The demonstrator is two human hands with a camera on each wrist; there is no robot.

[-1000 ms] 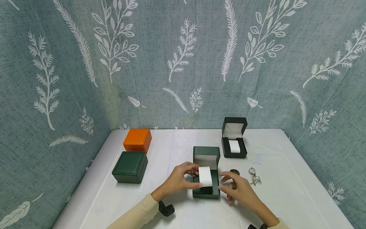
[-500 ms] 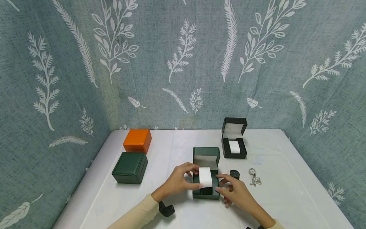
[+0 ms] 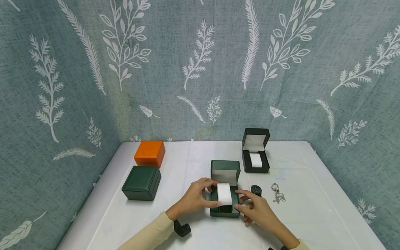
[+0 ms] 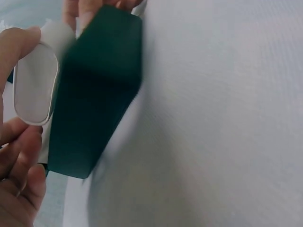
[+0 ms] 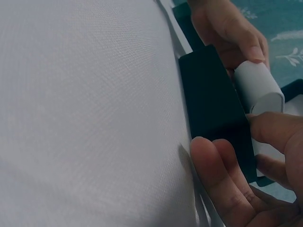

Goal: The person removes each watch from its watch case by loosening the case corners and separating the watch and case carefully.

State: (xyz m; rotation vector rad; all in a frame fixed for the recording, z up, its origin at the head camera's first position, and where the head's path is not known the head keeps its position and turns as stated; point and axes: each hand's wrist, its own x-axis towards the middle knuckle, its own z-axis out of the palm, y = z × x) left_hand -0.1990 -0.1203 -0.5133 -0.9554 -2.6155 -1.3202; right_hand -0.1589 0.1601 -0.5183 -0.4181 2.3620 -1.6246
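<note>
A white watch cushion (image 3: 224,194) is pinched between the thumb and fingers of my left hand (image 3: 194,196). It sits over the opening of a green watch box (image 3: 225,165), whose lid stands raised at the back. In the left wrist view, the cushion (image 4: 35,85) shows its rounded end, above the rim of the box (image 4: 97,90). My right hand (image 3: 257,210) holds the right side of the box, fingertips at its rim and wall. The right wrist view shows its curled fingers against the green wall (image 5: 215,101). Part of the box's inside is hidden.
A black-dialled watch (image 3: 256,190) lies just beyond my right hand, a silver chain-like piece (image 3: 278,193) to its right. An open black watch box (image 3: 256,132) with a white cushion stands behind. A closed green box (image 3: 142,182) and an orange box (image 3: 150,152) are at left.
My right hand has moved left onto the green box's side, uncovering the black-dialled watch. The cushion in my left hand has sunk very slightly; the left hand otherwise stays put.
</note>
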